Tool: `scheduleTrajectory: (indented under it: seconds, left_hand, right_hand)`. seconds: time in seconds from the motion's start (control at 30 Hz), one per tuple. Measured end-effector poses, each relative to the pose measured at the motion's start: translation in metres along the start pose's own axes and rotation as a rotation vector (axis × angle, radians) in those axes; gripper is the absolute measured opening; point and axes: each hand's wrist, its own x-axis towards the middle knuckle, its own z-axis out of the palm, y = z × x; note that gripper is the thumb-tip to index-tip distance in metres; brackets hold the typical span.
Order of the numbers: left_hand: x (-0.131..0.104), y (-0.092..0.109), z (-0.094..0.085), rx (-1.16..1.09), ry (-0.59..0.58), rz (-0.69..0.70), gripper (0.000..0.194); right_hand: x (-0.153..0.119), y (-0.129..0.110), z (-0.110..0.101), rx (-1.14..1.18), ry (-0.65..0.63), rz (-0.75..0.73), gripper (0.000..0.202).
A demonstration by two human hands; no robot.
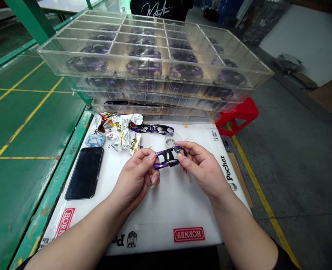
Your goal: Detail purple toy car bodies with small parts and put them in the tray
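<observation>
Left hand [139, 170], right hand [204, 168] pinching opposite ends of purple-black shell [172, 155] above worktop [166, 210], away from near edge; fingertip hold risking drop onto clear dish [169, 139] beyond.

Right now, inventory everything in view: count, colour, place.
Divided trays: several, clear, stacked at back
Tray parts: many, purple-black, in compartments
Loose parts: count unclear, purple-black, before trays
Wrappers: several, mostly silver, back left
Small object: one, blue-white, beyond phone
Phone: one, black, left
Cup: one, clear, beyond right hand
Work surface: one, white, under hands
Lined surface: one, green, left
Stool: one, red, back right
Garment: one, black, behind trays
Held part: one, purple-black, between hands
Left hand: one, gripping held part
Right hand: one, same part
</observation>
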Motion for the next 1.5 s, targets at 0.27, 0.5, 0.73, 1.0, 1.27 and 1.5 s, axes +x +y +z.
scheduleTrajectory:
  seconds: [0.27, 0.5, 0.73, 1.0, 1.27, 1.5]
  left_hand:
    - [0.0015, 0.0008, 0.0032, -0.051, 0.024, -0.070, 0.045]
    - [0.0014, 0.0009, 0.0015, -0.101, 0.061, -0.156, 0.047]
    - [0.0030, 0.0016, -0.0003, -0.138, 0.059, -0.187, 0.045]
    - [0.0037, 0.0011, -0.0023, -0.186, 0.054, -0.252, 0.042]
    - [0.0036, -0.0024, -0.0012, -0.177, 0.046, -0.245, 0.038]
    - [0.0034, -0.0034, -0.0044, -0.093, -0.025, -0.338, 0.041]
  right_hand:
    - [-0.0007, 0.0020, -0.0008, -0.214, 0.060, -0.066, 0.042]
    - [-0.0023, 0.0013, -0.0020, -0.395, 0.087, -0.137, 0.040]
    - [-0.0008, -0.0032, -0.0030, -0.562, 0.058, -0.333, 0.032]
    - [0.0011, 0.0015, -0.0029, -0.696, 0.079, -0.490, 0.029]
    - [0.0008, -0.0017, 0.0014, -0.635, 0.139, -0.451, 0.026]
    - [-0.0017, -0.0073, 0.0011, -0.181, 0.159, -0.159, 0.028]
